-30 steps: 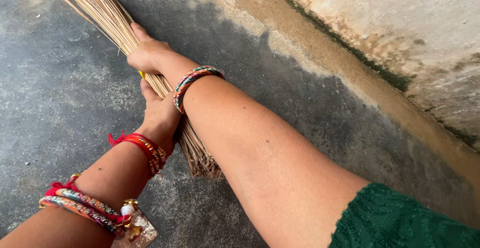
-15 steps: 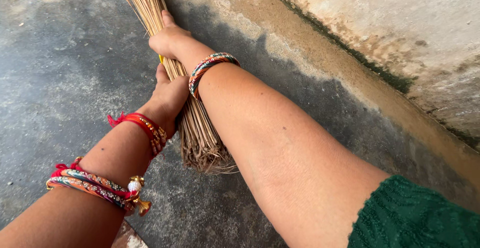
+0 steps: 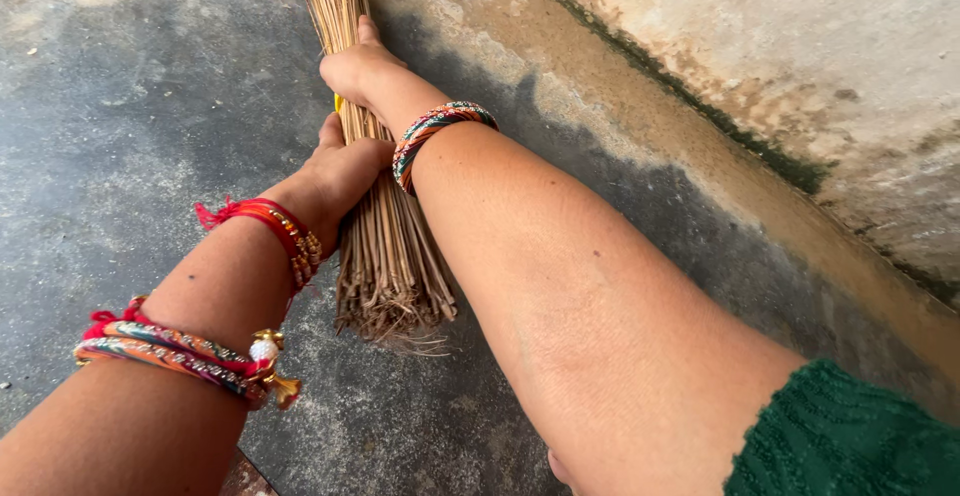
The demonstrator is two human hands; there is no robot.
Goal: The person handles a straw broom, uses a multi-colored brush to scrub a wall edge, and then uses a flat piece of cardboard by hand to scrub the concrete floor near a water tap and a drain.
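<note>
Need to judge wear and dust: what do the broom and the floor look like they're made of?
Broom: a bundle of thin, dry, tan plant sticks, matte, with ragged cut ends; probably palm ribs or stiff grass. Floor: looks like bare concrete, grey, rough and mottled, with a sandy tan strip along the wall.

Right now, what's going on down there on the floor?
A person grips a bundle broom of thin dry sticks with both bare hands. The right hand clasps it farther along toward the bristles, and the left hand clasps it nearer the cut butt end. The broom points away across a dark, damp-looking concrete floor, close beside the base of a stained wall. Both wrists carry colourful bangles.
</note>
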